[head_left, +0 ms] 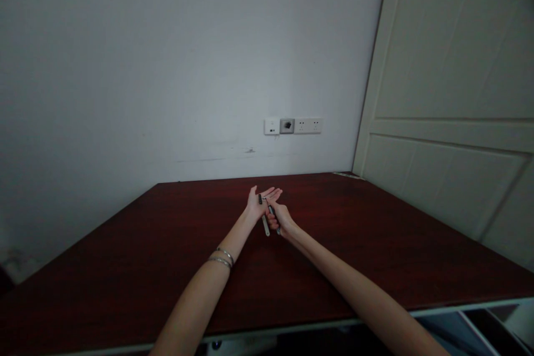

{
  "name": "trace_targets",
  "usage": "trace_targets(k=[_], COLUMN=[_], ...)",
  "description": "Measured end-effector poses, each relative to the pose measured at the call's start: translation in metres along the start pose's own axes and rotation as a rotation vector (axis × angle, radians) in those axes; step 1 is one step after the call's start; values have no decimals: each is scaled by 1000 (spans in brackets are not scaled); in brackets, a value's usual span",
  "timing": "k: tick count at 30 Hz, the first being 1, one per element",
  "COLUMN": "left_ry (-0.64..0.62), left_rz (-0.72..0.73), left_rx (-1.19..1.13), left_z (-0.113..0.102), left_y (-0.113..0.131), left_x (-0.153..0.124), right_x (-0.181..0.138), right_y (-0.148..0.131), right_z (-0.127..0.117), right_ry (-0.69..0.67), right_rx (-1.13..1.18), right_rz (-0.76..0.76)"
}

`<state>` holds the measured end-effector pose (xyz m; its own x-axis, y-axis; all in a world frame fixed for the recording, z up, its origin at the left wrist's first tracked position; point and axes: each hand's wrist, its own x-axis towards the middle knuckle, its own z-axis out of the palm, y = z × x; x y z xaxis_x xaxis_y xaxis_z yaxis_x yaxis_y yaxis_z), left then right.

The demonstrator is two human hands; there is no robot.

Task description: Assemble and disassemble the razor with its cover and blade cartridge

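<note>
My left hand [254, 204] lies palm up over the table, its fingers stretched out. Across its palm is a small dark ridged piece [260, 199], too small to name. Just below that palm, a slim pale strip [266, 226] points toward me; I cannot tell whether it joins the dark piece. Close beside it, my right hand [282, 218] is closed around a slim dark and silvery tool [272, 211], whose upper end reaches the left palm. The right fingers partly hide this tool, so its exact kind is unclear.
Both hands are above a dark red-brown wooden table [167, 245]. A pale wall [187, 67] with a row of sockets [307, 125] rises behind it. A cream panelled door [450, 94] stands along the right side. An open space with pale objects shows under the front edge.
</note>
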<state>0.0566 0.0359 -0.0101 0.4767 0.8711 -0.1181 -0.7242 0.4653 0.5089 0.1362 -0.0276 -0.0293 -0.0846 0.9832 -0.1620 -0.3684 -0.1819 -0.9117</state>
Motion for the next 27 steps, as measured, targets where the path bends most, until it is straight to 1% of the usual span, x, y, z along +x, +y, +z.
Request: trace_targets(k=[4,7,10,14,18,21,27], left_ry=[10,69,123,170,238,259,247], left_rz=[30,52,112,183,214,219,254], left_rx=[121,251,342,356,375,410,537], left_z=[-10,-20,-32,-47,-59,-64,-68], left_y=[4,11,22,37,43,44,44], left_x=[6,6,4,-1,-5,-6,-4], right_x=[-3,-3,-3,-3,-2,-1,2], right_y=[-5,-8,-10,-10,-9,-7,-6], right_z=[1,-1,-3,-4,-5,-5,-7], right_ry=[14,21,11,2,-10,-15,-14], right_rx=[11,26,33,36,24,18,-3], right_rz=[-38,-60,-62,-51,-45,-35,-31])
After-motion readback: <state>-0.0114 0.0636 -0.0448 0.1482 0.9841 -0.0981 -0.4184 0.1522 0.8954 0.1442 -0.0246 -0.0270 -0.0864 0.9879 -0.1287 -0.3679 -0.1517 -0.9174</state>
